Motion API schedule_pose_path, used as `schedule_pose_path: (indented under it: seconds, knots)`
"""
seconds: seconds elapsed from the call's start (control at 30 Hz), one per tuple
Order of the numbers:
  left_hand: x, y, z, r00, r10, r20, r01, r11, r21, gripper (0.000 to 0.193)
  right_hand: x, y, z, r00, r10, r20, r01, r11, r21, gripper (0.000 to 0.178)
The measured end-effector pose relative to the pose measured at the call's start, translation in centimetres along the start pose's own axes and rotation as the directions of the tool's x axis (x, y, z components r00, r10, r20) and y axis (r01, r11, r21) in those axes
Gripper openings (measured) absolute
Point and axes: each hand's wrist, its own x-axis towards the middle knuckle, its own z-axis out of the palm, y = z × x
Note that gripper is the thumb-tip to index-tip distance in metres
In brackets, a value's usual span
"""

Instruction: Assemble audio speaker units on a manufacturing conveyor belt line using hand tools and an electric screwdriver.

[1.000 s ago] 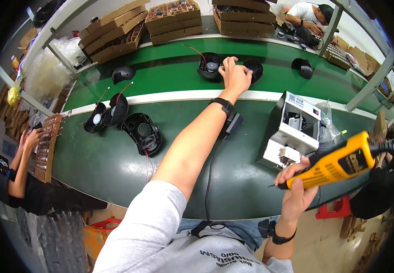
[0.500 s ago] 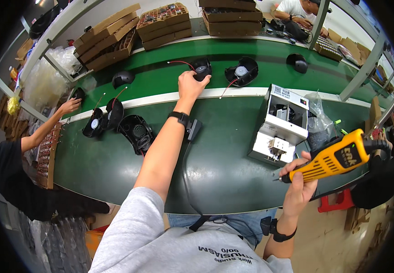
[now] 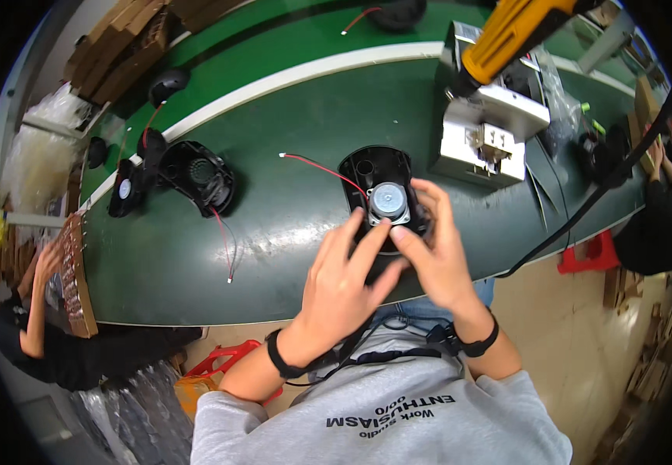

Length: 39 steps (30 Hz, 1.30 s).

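Observation:
A black plastic speaker housing (image 3: 385, 158) lies open side up on the green bench in front of me. In it sits a round silver speaker (image 3: 389, 200), with a red-and-black wire running out left to a white plug. My left hand (image 3: 337, 283) is open, its slightly blurred fingers stretched over the housing's near left part, the index tip at the speaker's lower edge. My right hand (image 3: 443, 260) grips the housing's right side, thumb by the speaker's rim. Above and right, a yellow electric screwdriver (image 3: 516, 37) hangs in front of the silver screw feeder (image 3: 460, 147), out of my hands.
More black housings (image 3: 196, 174) with wires lie at the left of the bench (image 3: 274, 256). A green conveyor (image 3: 227, 66) with a white edge runs behind. The screwdriver's black cable (image 3: 584, 221) arcs down on the right. Co-workers' arms show at both sides.
The screwdriver has left my right hand and hangs above the feeder. A housing has come from the conveyor to the bench before me, both hands on it. My view has tilted downward.

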Motion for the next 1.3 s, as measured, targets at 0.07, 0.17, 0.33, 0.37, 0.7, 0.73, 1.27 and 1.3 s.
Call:
schedule_pose_path:
  seconds: [0.07, 0.17, 0.33, 0.37, 0.7, 0.73, 1.27, 1.3]
  knots:
    - [-1.1, 0.0, -1.5, 0.996, 0.086, 0.008, -0.083, 0.977, -0.199, 0.046, 0.2, -0.9, -2.1, 1.000, 0.004, 0.006, -0.004, 0.996, 0.088, 0.050]
    - [-2.3, -5.6, -3.0, 0.996, 0.080, 0.040, -0.070, 0.978, -0.199, 0.047, 0.5, -2.1, -5.5, 0.995, 0.031, 0.100, -0.033, 0.999, 0.018, 0.040]
    - [4.1, -5.2, -1.8, 0.939, 0.113, 0.323, 0.018, 0.926, -0.377, 0.115, 1.3, -3.5, -6.1, 0.993, 0.051, 0.109, -0.036, 0.990, -0.137, 0.030]
    - [4.8, -5.2, -1.0, 0.911, 0.259, 0.320, -0.119, 0.909, -0.399, 0.108, 1.1, -3.9, -5.8, 0.980, -0.198, -0.011, 0.178, 0.904, -0.390, 0.031]
    - [4.8, -4.6, 3.1, 0.971, 0.225, 0.084, -0.143, 0.822, -0.552, 0.078, 0.0, -5.1, -2.3, 0.993, -0.111, -0.029, 0.042, 0.591, -0.805, 0.031]
    - [4.9, -4.8, 3.1, 0.964, 0.253, 0.078, -0.167, 0.809, -0.563, 0.078, 0.1, -4.9, -2.3, 0.994, -0.106, -0.040, 0.034, 0.617, -0.786, 0.033]
    - [4.7, -5.1, 2.8, 0.941, 0.281, 0.187, -0.146, 0.838, -0.525, 0.053, 0.5, -4.6, -2.2, 0.981, -0.192, -0.016, 0.103, 0.589, -0.802, 0.031]
    - [4.7, -5.1, 2.7, 0.942, 0.281, 0.186, -0.147, 0.839, -0.525, 0.053, 0.5, -4.7, -2.3, 0.983, -0.184, -0.006, 0.106, 0.597, -0.795, 0.031]
